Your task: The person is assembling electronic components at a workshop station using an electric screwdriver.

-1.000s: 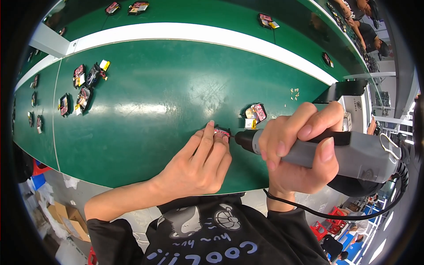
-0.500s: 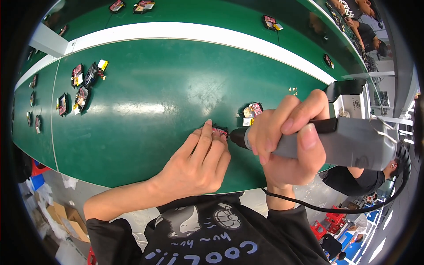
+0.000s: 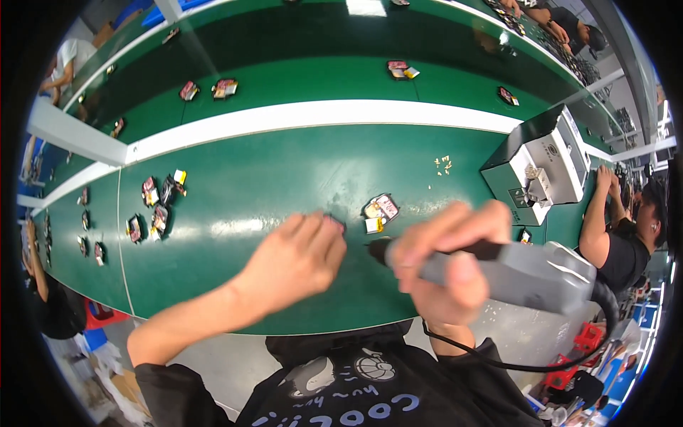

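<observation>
My right hand (image 3: 455, 267) is wrapped round a grey corded electric screwdriver (image 3: 530, 277), slightly blurred, its black nose pointing left. A gap separates that nose from my left hand (image 3: 295, 252), which is curled palm down over the green table (image 3: 235, 285). From under its fingertips shows the edge of a small dark and pink electronic part (image 3: 334, 225); the hand covers the rest. Just beyond the screwdriver nose lies an opened black device half (image 3: 382, 206) with a pinkish board and a white-and-yellow piece beside it.
A black-and-white box-shaped machine (image 3: 541, 171) stands at the right back. Tiny pale bits (image 3: 442, 166) lie left of it. Several similar device halves (image 3: 158, 220) sit at the left. A white rail (image 3: 320, 114) crosses behind. Another person (image 3: 619, 235) sits at the right.
The screwdriver nose has come away from the small part. My left hand has drawn left with the part, its fingers more curled. The view has tilted up, showing more of the machine.
</observation>
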`<state>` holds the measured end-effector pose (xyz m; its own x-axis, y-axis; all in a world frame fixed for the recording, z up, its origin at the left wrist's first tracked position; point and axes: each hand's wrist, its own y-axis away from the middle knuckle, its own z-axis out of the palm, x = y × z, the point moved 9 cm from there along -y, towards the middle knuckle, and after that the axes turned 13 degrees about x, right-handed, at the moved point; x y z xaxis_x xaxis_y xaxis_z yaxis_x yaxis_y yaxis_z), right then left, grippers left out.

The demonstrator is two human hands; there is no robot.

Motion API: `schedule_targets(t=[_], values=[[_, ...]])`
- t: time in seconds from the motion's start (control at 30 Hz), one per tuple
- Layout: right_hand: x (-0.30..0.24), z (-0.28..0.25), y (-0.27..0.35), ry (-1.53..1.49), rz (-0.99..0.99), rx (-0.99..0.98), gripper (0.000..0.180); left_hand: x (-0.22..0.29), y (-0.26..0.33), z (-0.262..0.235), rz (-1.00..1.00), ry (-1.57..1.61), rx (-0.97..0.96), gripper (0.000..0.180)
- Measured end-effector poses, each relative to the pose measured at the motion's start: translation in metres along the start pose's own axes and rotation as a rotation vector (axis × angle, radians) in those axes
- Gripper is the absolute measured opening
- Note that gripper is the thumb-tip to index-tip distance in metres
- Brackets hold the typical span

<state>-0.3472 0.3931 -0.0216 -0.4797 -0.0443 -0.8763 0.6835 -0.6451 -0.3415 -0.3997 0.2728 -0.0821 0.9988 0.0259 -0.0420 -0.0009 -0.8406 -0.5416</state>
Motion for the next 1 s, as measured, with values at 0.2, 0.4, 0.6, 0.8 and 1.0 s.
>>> schedule_targets(t=[0.2,0.4,0.6,0.8,1.0], values=[[-0.068,-0.07,-0.011,-0.226,-0.22,0.203,0.027,-0.106,-0.132,0.051,-0.108,0.147,0.232,0.018],[-0.097,-0.125,0.013,-0.196,-0.311,0.319,0.026,-0.156,-0.202,0.114,-0.321,0.058,0.264,0.055],[-0.107,-0.147,0.02,-0.169,-0.394,0.346,0.023,-0.165,-0.182,0.157,-0.343,0.105,0.035,0.053],[-0.109,-0.147,0.011,-0.17,-0.327,0.282,0.025,-0.131,-0.155,0.104,-0.209,0.251,0.13,0.043],[-0.141,-0.183,-0.05,-0.035,-0.476,0.258,0.027,-0.079,-0.03,0.018,-0.46,0.272,-0.097,0.044]])
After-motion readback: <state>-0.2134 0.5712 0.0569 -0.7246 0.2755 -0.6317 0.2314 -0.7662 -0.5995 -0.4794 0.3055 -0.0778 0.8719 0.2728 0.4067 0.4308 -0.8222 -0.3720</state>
